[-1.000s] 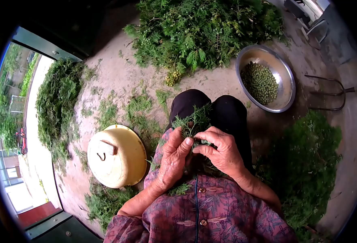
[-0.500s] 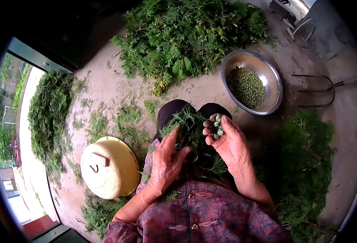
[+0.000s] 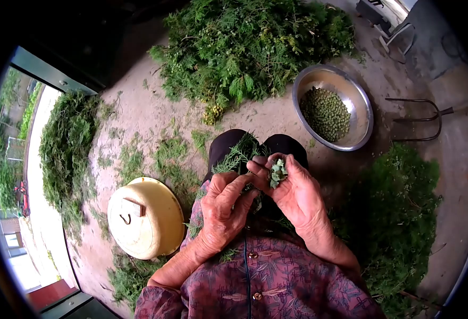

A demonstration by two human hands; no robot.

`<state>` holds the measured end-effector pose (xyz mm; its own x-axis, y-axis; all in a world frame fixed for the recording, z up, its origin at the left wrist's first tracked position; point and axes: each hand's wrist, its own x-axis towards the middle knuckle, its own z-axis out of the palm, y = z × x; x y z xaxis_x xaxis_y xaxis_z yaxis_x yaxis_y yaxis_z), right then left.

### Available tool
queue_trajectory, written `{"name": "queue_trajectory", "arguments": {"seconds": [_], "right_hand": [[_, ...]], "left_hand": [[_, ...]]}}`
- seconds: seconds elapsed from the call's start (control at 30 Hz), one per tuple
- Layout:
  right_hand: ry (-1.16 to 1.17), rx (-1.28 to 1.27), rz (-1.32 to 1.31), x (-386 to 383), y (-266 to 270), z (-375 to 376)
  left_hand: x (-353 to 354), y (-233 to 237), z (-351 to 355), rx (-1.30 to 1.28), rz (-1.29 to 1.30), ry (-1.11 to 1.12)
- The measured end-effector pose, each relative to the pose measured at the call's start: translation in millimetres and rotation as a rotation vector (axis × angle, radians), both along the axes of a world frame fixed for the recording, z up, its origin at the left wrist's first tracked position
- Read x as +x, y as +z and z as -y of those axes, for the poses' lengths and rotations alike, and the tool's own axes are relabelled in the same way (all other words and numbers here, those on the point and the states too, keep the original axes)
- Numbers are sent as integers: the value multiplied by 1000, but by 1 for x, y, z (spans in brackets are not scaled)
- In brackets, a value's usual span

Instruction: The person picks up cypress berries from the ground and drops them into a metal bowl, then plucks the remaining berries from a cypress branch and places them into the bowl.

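green cones (image 3: 277, 173) in half-closed right grip (image 3: 296, 195)

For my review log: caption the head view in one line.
Left hand holds a leafy sprig; right hand cups small green pods, steel bowl beyond.

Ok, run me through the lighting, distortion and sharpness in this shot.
Head view: strong fisheye, the door frame bows and black vignette fills the corners; soft even shade over the left hand on the sprig and the right hand holding green cones, both sharp; the pavement outside is blown out white; mild sheen on the metal bowl.
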<state>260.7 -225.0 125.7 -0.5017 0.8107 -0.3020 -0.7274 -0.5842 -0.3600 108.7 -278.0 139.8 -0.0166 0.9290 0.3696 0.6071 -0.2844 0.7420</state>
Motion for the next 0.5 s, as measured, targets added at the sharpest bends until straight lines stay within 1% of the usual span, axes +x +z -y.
{"name": "queue_trajectory", "arguments": {"seconds": [0.03,0.13,0.27,0.37,0.47,0.5], "right_hand": [[-5,-4,-2,0,-1,0],[2,-34,-31,-5,2,3],[21,65,77,-12,2,9],[69,26,80,-11,0,12],[64,52,184,-16,7,13],[62,72,217,-16,6,13]], "left_hand": [[0,1,0,12,-19,17],[2,3,2,11,-108,-49],[6,-5,-3,44,-67,-17],[3,-11,-4,98,-75,-11],[0,-14,-5,142,-58,33],[-1,-13,-5,115,-70,43]]}}
